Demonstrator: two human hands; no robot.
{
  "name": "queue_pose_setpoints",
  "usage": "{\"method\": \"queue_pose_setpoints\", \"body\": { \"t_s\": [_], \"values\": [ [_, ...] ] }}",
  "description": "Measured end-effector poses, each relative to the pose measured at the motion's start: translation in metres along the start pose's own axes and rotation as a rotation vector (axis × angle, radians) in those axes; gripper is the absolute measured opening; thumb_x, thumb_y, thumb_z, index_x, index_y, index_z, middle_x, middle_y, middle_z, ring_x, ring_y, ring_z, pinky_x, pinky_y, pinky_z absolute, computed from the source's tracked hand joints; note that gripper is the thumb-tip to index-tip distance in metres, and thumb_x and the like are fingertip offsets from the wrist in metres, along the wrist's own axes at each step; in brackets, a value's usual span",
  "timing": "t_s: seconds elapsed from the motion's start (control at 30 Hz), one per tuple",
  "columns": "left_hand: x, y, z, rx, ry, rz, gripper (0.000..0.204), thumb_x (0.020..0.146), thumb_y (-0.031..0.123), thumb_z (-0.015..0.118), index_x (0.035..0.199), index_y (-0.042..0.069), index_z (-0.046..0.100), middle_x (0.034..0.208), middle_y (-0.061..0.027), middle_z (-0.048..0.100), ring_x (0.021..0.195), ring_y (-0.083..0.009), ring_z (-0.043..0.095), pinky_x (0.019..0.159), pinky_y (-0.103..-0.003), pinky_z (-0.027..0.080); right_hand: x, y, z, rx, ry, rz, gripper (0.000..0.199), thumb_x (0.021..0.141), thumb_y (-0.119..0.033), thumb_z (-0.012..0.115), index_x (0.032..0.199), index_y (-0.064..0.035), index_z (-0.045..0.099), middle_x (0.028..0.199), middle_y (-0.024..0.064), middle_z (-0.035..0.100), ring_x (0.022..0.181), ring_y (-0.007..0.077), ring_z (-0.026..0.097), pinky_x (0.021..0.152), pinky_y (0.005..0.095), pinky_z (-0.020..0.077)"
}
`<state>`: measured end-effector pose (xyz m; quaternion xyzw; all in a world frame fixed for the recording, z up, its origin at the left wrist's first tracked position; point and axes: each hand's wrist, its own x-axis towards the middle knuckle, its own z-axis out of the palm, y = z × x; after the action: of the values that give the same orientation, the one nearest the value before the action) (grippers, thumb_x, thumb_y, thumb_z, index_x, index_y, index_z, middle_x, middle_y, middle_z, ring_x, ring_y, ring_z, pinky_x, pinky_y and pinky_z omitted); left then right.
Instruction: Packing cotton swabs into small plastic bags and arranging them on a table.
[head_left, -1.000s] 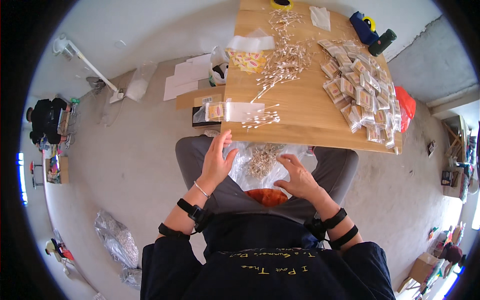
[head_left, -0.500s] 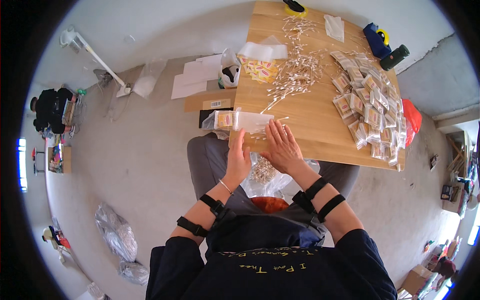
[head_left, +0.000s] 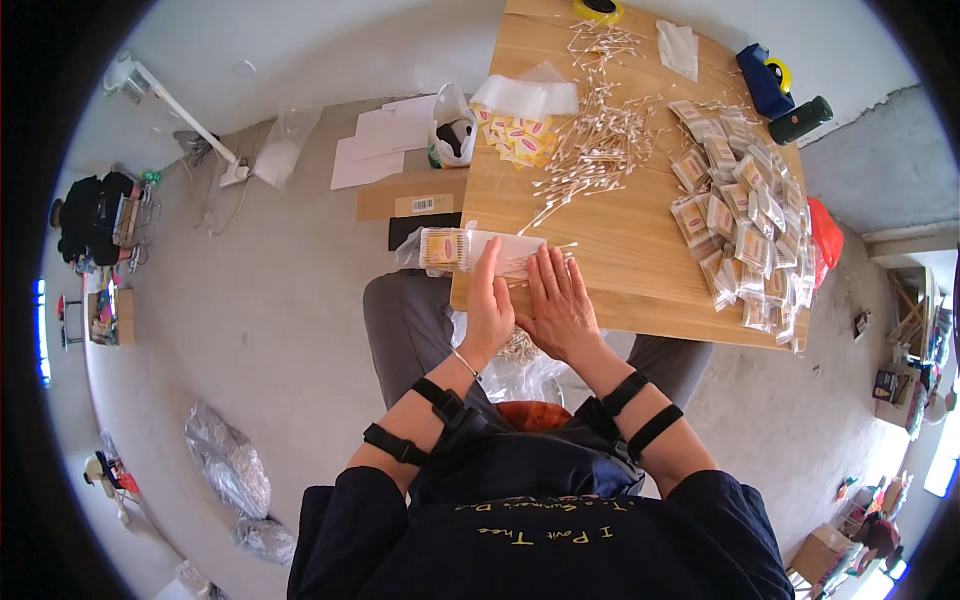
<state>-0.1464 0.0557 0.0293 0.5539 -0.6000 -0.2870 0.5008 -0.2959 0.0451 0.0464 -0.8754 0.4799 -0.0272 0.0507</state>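
At the table's near left corner lies a clear bag of cotton swabs with a yellow card inside. A whitish plastic sheet or flap stretches right from it. My left hand stands on its edge over this flap, fingers straight and nothing visibly held. Beside it my right hand lies flat, fingertips at the flap's right end. A few loose cotton swabs poke out around the right fingertips. What lies under the palms is hidden.
Loose swabs spread across the table. Filled swab packets pile up at right, near a blue tape dispenser. Yellow cards lie under clear bags. Below the table edge, a plastic bag of swabs sits between my legs.
My left hand has moved up and right onto the flap, closer to my right hand. The right hand stays flat in nearly the same place. The whole view has shifted slightly.
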Motion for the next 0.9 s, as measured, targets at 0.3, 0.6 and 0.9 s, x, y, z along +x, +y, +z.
{"method": "queue_pose_setpoints", "body": {
  "t_s": [0.3,0.6,0.9],
  "values": [
    [0.0,0.003,0.0,-0.058,-0.048,-0.042,0.05,0.097,0.0,0.039,0.147,-0.001,0.035,0.15,-0.0207,0.039,0.14,-0.0339,0.038,0.114,-0.039,0.033,-0.01,-0.007,-0.005,0.084,-0.064,0.027,0.088,0.092,-0.063,0.045,0.151,0.0006,0.027,0.16,0.0184,0.019,0.15,0.0318,0.013,0.122,0.045,0.0058],
    [0.012,0.003,-0.002,-0.089,0.029,-0.058,0.048,0.104,0.02,0.039,0.146,-0.002,0.035,0.149,-0.0199,0.041,0.139,-0.032,0.038,0.114,-0.038,0.029,-0.001,0.011,-0.002,0.18,0.025,0.063,0.081,0.091,-0.038,0.059,0.151,0.0012,0.023,0.16,0.0198,0.018,0.15,0.0328,0.012,0.121,0.0482,0.0079],
    [0.023,0.006,0.015,-0.252,-0.003,-0.083,0.051,0.106,0.029,0.039,0.146,-0.001,0.035,0.148,-0.0193,0.043,0.138,-0.0315,0.039,0.114,-0.038,0.029,0.024,0.009,0.007,0.301,0.092,0.172,0.084,0.092,-0.043,0.057,0.151,0.0038,0.019,0.16,0.0213,0.016,0.15,0.0349,0.012,0.121,0.0489,0.008]
  ]
}}
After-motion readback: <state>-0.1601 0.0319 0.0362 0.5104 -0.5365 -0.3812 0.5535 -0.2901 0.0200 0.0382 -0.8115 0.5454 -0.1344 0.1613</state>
